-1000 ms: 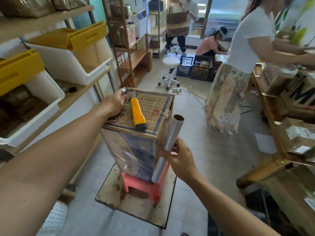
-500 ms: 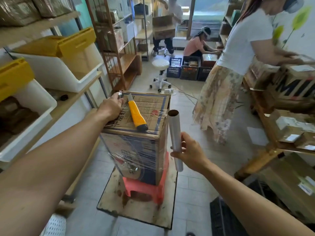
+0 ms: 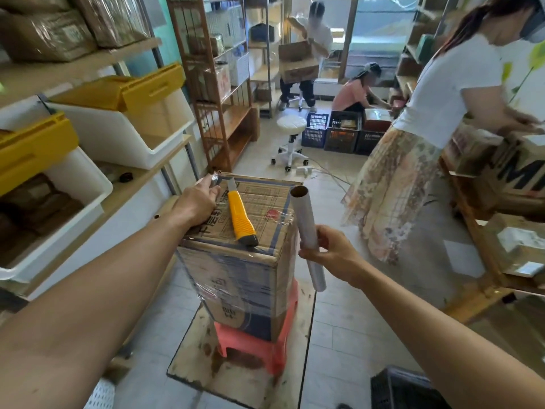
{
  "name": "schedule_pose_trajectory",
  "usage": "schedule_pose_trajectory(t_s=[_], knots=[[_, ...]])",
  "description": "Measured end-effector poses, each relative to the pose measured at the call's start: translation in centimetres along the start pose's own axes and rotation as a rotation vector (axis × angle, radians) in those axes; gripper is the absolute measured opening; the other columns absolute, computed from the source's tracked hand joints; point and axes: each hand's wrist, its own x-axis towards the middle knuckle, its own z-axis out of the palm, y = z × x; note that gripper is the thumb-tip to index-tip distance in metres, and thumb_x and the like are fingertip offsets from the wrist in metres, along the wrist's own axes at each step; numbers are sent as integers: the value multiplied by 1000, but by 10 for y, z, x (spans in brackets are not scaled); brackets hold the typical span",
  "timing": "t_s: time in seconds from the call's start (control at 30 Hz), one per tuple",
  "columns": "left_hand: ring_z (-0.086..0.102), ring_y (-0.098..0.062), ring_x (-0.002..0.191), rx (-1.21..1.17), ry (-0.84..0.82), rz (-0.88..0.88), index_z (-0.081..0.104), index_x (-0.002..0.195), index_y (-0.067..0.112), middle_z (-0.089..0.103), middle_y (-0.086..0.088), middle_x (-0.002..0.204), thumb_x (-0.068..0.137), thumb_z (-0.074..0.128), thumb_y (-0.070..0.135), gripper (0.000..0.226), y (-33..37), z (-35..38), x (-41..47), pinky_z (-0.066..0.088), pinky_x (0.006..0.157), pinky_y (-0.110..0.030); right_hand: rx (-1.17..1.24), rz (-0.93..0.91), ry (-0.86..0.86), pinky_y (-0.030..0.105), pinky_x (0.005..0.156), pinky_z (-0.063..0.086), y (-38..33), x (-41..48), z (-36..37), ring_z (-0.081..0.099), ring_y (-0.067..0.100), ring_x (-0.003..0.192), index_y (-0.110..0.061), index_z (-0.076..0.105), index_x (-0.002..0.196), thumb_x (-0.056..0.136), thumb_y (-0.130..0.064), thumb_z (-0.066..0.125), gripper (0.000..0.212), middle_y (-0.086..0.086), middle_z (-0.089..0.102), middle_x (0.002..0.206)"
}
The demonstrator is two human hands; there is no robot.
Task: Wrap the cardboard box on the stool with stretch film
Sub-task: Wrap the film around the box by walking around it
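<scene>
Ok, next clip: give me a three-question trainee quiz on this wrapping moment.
1. True or false: the yellow utility knife lies on top of the cardboard box.
2. Which hand holds the stretch film roll? A) left B) right C) neither
3. Fill in: the box stands on a ___ plastic stool.

Key: 1 true. 2 B; the right hand grips it, the left hand rests on the box top. 3 red.

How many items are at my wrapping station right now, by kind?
Cardboard box: 1
Stool: 1
Stretch film roll: 1
Utility knife: 1
Total: 4
</scene>
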Motion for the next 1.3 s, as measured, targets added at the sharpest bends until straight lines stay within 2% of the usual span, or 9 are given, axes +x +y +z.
schedule_pose_trajectory(t_s=[0.17, 0.27, 0.43, 0.57, 0.67, 0.93, 1.07, 1.23, 1.3], knots=[[48, -40, 131, 15, -3, -34, 31, 153, 24, 49, -19, 147, 105, 35, 39, 51, 0, 1, 2, 38, 105, -44, 119, -42, -92, 35, 83, 55, -4, 14, -3, 60, 23, 104, -20, 43, 119, 91, -9, 60, 34, 5, 57, 108], [51, -40, 128, 11, 2, -50, 36, 151, 22, 52, -21, 143, 105, 36, 36, 47, 4, 1, 1, 39, 102, -42, 90, -53, -59, 45, 81, 58, -3, 26, 3, 62, 21, 97, -19, 38, 116, 91, -18, 63, 35, 5, 55, 103], [55, -39, 122, 9, -7, -104, 39, 148, 27, 56, -19, 139, 105, 36, 39, 44, 7, 0, -1, 42, 99, -43, -7, -168, -97, 18, 61, 53, 11, 46, -11, 61, 3, 78, -15, 45, 107, 90, -20, 71, 31, -4, 58, 93], [59, -36, 113, 8, 3, -139, 54, 125, 24, 64, -18, 127, 103, 39, 41, 32, 9, 2, -2, 43, 88, -39, -76, -321, -66, 35, 80, 56, 24, 67, -28, 62, 15, 93, -15, 55, 117, 91, -18, 68, 30, 1, 65, 107], [61, -36, 102, 29, 8, -168, 50, 99, 26, 67, -20, 114, 103, 40, 39, 17, 13, 4, 0, 40, 77, -36, -30, -401, -125, 31, 65, 56, 27, 69, -29, 63, 20, 85, -23, 33, 128, 97, -14, 49, 36, 3, 60, 108], [59, -41, 112, 212, 4, -306, 47, 136, 16, 63, -25, 125, 104, 34, 40, 42, 27, 6, 6, 48, 91, -46, 93, -302, -123, 48, 59, 56, 28, 90, -15, 65, 28, 80, -32, 32, 110, 84, -35, 62, 39, 8, 59, 96], [57, -37, 115, 155, 35, -328, 53, 129, 15, 62, -19, 128, 105, 34, 36, 37, 33, 9, 7, 44, 92, -42, 32, -390, -98, 26, 66, 47, 35, 96, -28, 59, 18, 85, -21, 47, 109, 87, -27, 67, 30, 2, 57, 101], [58, -36, 112, 118, 79, -329, 56, 122, 20, 64, -15, 126, 104, 34, 38, 34, 29, 13, 1, 46, 95, -47, -176, -527, -34, 25, 74, 47, 41, 105, -43, 50, 15, 90, -13, 58, 113, 89, -32, 65, 31, 0, 57, 107], [60, -35, 109, 119, 86, -331, 56, 120, 21, 65, -14, 123, 104, 34, 38, 32, 30, 13, 0, 47, 93, -48, -228, -562, -37, 14, 73, 41, 40, 106, -48, 49, 11, 90, -11, 57, 122, 91, -30, 64, 37, 3, 61, 112]])
